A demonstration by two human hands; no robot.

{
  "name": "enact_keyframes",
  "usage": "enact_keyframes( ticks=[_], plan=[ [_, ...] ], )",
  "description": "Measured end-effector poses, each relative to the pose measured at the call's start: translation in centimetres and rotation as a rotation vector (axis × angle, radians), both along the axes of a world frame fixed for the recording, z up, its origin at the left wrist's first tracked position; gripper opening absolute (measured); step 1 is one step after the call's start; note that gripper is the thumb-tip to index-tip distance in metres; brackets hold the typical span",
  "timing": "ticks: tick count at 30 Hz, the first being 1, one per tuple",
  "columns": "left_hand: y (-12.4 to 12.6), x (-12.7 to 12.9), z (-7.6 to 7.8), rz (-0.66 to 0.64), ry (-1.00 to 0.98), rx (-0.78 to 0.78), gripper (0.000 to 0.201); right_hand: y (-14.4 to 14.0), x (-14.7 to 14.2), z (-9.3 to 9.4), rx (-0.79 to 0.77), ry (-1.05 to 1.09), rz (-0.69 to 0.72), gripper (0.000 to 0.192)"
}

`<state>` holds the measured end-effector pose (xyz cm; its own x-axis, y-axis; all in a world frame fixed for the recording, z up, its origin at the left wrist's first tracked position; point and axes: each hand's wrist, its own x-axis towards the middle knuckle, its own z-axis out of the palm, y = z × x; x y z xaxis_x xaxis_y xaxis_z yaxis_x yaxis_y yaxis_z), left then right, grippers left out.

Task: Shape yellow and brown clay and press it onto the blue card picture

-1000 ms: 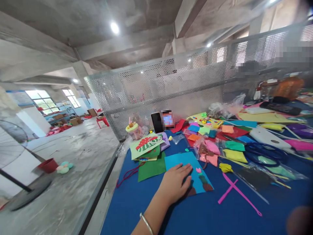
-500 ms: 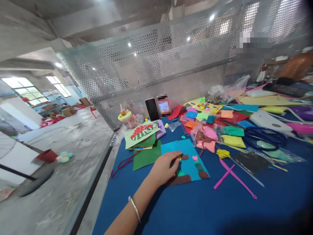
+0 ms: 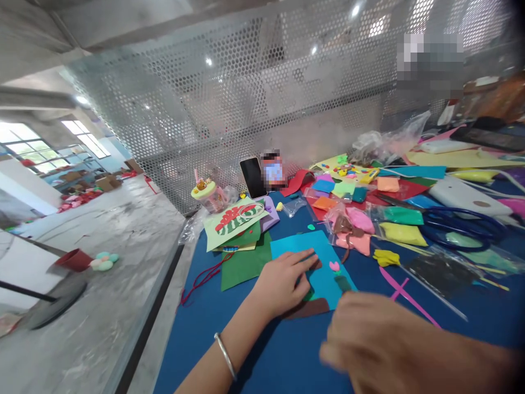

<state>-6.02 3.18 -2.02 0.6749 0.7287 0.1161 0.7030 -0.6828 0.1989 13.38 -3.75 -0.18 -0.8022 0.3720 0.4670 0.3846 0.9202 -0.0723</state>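
Note:
My left hand (image 3: 285, 282), with a silver bangle at the wrist, lies across a bright blue sheet (image 3: 297, 242), fingers stretched out over a brown clay piece (image 3: 318, 264). Its palm hides part of the sheet. Along the sheet's lower edge runs a brown clay strip (image 3: 309, 310); to the right sit a pink clay flower (image 3: 334, 266) and a dark green piece (image 3: 342, 283). My right hand (image 3: 369, 334) hovers near the sheet's lower right corner, blurred and with its fingers curled closed. Whatever it may hold is hidden.
Bags of coloured clay (image 3: 402, 233), a yellow lump (image 3: 386, 257) and pink crossed strips (image 3: 400, 287) lie at right. Blue-handled scissors (image 3: 461, 230) rest beyond. A watermelon-patterned card (image 3: 238, 219), lidded cup (image 3: 205, 194) and phone (image 3: 253, 176) stand toward the mesh panel (image 3: 197, 109).
My right hand has come into view from the right, covering the sheet's lower right corner and part of the pink strips. My left hand has slid slightly rightward on the sheet. The view has shifted slightly.

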Motion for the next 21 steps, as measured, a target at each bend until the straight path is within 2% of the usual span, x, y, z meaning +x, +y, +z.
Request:
enact_keyframes(
  ticks=[1,3,6,10,13,17,21],
  plan=[
    [0.0,-0.2,-0.1,-0.016,-0.007,0.012,0.046,1.4,0.3,-0.1,-0.032,0.059,-0.085,0.022],
    [0.0,-0.3,-0.3,-0.049,-0.010,0.036,0.046,4.0,0.9,-1.0,0.031,0.149,-0.236,0.031],
    [0.0,-0.1,-0.6,-0.042,-0.020,0.043,0.047,5.8,1.4,-3.5,0.059,0.069,-0.327,0.039],
    [0.0,0.1,-1.0,0.015,-0.098,-0.019,0.044,5.3,0.8,-5.6,0.055,-0.036,-0.415,0.043],
    [0.1,0.0,-1.3,0.082,-0.219,-0.071,0.045,4.8,0.0,-5.8,0.021,-0.110,-0.457,0.046],
    [0.6,-0.4,-1.6,0.233,-0.453,-0.158,0.037,4.7,-0.7,-5.8,-0.001,-0.172,-0.477,0.049],
    [0.9,-0.5,-2.0,0.259,-0.512,-0.169,0.031,4.6,-1.1,-6.0,0.001,-0.185,-0.461,0.051]
  ],
)
